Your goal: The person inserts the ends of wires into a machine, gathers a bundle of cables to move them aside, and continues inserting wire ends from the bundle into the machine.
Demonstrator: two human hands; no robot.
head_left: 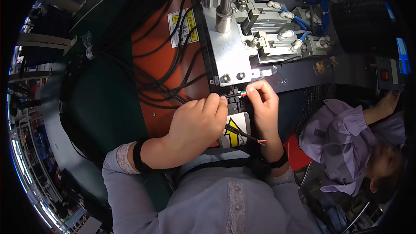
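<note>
My left hand point(197, 121) is closed round a black cable point(233, 95), thumb and fingers pressed together near its stripped end. From that end come thin coloured wires point(243, 93), pinched between the thumb and forefinger of my right hand point(265, 99). The two hands face each other just in front of the metal fixture plate point(234, 56). Below them, a second black cable point(241, 133) runs out from under my left hand toward my right wrist, its end showing short bare reddish and pale wires point(262, 141). My left palm and the cable inside it are hidden.
Several black cables point(167, 71) trail over the orange-red panel point(158, 119) to a dark bundle at left, beside a dark green surface point(104, 104). Pneumatic cylinders point(277, 43) with blue hoses fill the machine's far side. A person in lilac point(338, 134) works at right, near a red stool point(297, 154).
</note>
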